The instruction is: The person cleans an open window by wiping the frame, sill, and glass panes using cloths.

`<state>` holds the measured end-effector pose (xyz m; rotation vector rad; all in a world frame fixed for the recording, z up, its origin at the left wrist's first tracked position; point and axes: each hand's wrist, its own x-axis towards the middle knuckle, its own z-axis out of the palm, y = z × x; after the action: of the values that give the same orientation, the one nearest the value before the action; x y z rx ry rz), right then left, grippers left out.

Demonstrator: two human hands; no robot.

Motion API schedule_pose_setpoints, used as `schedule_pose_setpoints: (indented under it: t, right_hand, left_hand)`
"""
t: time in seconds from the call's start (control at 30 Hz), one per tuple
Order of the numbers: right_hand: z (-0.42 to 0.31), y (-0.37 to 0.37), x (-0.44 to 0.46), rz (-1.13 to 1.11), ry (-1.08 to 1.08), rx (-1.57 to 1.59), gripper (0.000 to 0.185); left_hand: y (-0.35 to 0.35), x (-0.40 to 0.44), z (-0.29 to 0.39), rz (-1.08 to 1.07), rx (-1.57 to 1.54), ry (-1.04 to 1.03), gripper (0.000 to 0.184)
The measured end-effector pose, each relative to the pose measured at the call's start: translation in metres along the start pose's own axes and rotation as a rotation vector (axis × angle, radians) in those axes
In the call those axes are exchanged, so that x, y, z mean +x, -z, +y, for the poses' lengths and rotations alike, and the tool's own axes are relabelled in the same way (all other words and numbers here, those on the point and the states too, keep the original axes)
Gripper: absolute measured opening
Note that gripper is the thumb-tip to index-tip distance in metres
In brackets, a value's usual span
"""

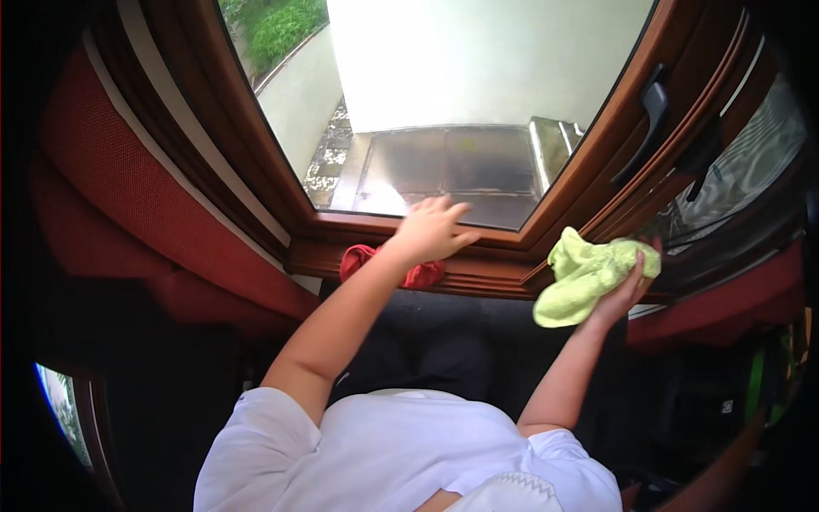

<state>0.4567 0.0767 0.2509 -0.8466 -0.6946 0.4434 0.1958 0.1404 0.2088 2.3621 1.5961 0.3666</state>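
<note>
My left hand (pixel 429 229) is at the lower rail of the wooden window frame (pixel 341 229), fingers spread near the bottom edge of the glass, holding nothing. Under my left forearm, a red cloth (pixel 424 274) lies bunched on the sill and shows on both sides of the arm. A yellow-green cloth (pixel 577 277) hangs crumpled from my right hand (pixel 627 294), whose fingers wrap round it at the lower right corner of the frame.
A dark handle (pixel 653 119) is on the window's right side. Red curtains (pixel 162 179) hang at the left and lower right. Beyond the glass are a pale wall (pixel 461 60), paving and green plants (pixel 281 34).
</note>
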Motion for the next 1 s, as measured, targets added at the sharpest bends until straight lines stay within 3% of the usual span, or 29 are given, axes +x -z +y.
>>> schedule_pose_setpoints:
  t: [0.1, 0.17, 0.2, 0.23, 0.33, 0.43, 0.5, 0.57, 0.67, 0.77, 0.83, 0.9, 1.0]
  right_hand:
    - [0.006, 0.012, 0.012, -0.106, 0.064, -0.237, 0.049]
    - [0.02, 0.007, 0.01, -0.183, 0.018, -0.279, 0.06]
    - [0.019, -0.004, 0.003, -0.169, 0.169, -0.394, 0.062]
    - [0.019, -0.016, -0.005, -0.149, 0.322, -0.511, 0.063]
    - [0.025, -0.02, -0.003, -0.068, 0.202, -0.393, 0.065]
    - [0.018, -0.03, -0.006, -0.005, 0.22, -0.433, 0.067]
    - [0.019, -0.027, -0.004, -0.017, 0.248, -0.526, 0.065]
    - [0.024, -0.017, 0.011, -0.045, 0.336, -0.61, 0.057]
    - [-0.001, -0.017, 0.018, -0.093, 0.273, -0.745, 0.046]
    - [-0.004, -0.024, 0.005, -0.052, 0.343, -0.81, 0.049]
    - [-0.001, -0.026, 0.0, -0.105, 0.378, -0.806, 0.051]
    - [0.001, -0.029, -0.011, -0.145, 0.365, -0.755, 0.05]
    - [0.002, -0.04, -0.026, -0.189, 0.37, -0.751, 0.049]
  left_hand:
    - [-0.05, -0.043, -0.06, -0.21, 0.149, 0.19, 0.085]
    - [-0.077, -0.066, -0.061, -0.176, 0.159, 0.244, 0.083]
    - [-0.096, -0.071, -0.068, -0.065, 0.065, 0.226, 0.081]
    - [-0.123, -0.075, -0.082, 0.189, -0.06, 0.143, 0.07]
    - [-0.133, -0.077, -0.086, 0.352, -0.201, 0.127, 0.055]
    - [-0.127, -0.079, -0.108, 0.589, -0.614, 0.205, 0.045]
    - [-0.096, -0.093, -0.117, 0.556, -1.163, 0.304, 0.041]
    - [-0.073, -0.105, -0.12, 0.642, -1.471, 0.26, 0.044]
    - [-0.048, -0.119, -0.1, 0.576, -1.565, 0.289, 0.053]
    - [-0.046, -0.125, -0.08, 0.449, -1.619, 0.3, 0.055]
    - [-0.048, -0.122, -0.069, 0.31, -1.589, 0.175, 0.058]
    - [-0.049, -0.122, -0.053, 0.122, -1.698, 0.193, 0.057]
    - [-0.04, -0.118, -0.04, -0.063, -1.475, 0.12, 0.052]
